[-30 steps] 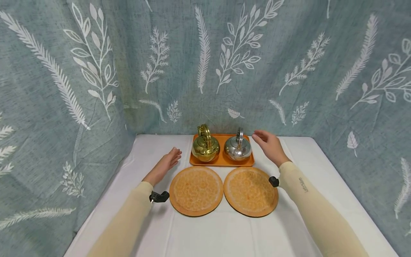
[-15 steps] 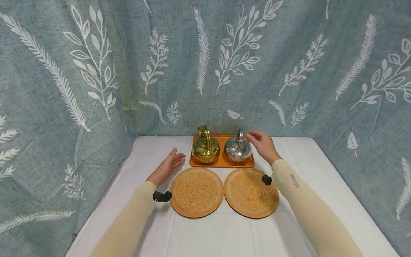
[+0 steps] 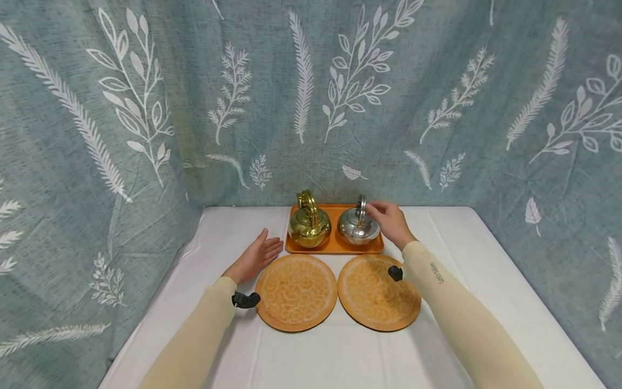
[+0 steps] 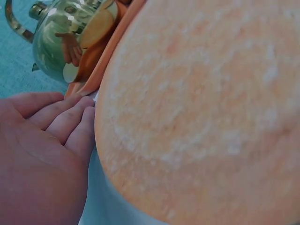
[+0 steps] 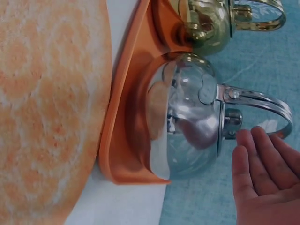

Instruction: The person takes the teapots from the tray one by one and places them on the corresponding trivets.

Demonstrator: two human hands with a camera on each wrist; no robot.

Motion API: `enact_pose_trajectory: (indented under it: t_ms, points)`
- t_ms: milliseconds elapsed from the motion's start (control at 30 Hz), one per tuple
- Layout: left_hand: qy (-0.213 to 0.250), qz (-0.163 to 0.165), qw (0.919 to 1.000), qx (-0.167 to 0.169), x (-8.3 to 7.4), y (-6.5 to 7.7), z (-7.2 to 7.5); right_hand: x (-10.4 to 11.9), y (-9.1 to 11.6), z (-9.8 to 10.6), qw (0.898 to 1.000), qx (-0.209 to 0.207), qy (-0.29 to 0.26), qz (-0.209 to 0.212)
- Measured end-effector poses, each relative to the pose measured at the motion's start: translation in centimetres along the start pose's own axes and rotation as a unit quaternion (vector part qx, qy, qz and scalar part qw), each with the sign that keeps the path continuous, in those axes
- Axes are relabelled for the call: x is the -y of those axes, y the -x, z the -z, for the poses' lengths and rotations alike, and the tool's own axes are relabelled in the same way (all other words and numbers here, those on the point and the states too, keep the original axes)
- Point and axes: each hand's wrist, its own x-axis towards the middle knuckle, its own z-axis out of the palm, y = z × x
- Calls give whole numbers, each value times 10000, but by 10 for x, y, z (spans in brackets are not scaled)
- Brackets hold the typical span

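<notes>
A silver kettle (image 3: 357, 231) stands upright on the right half of an orange tray (image 3: 335, 247). My right hand (image 3: 391, 222) is at its upright handle (image 5: 279, 107). In the right wrist view the fingers are nearly straight, their tips right at the handle's near side and the lid knob (image 5: 233, 117). On the tray's left half stands a gold kettle (image 3: 309, 231). My left hand (image 3: 254, 259) is held out flat with nothing in it, beside the tray's front left corner. In the left wrist view its fingertips point at the tray edge, below the gold kettle (image 4: 61, 42).
Two round, tan, crust-patterned discs, one left (image 3: 296, 293) and one right (image 3: 379, 293), lie side by side in front of the tray. A white cloth (image 3: 330, 356) covers the table. A blue-green leaf-printed curtain (image 3: 272, 81) rises close behind the tray and along both sides.
My right hand has moved left from beside the silver kettle to its handle. My left hand has shifted slightly right toward the tray. Both kettles stay in place.
</notes>
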Motion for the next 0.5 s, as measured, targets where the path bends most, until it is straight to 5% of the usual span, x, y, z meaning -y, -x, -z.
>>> enact_pose_trajectory:
  t_ms: [167,500]
  points:
    - [-438,61,9989,166,0,-3,1,-3,-2,-5,9999,43,-75,-98]
    - [-267,-57,9994,230,7,-4,8,-6,-5,-13,9988,-98,-423,-208]
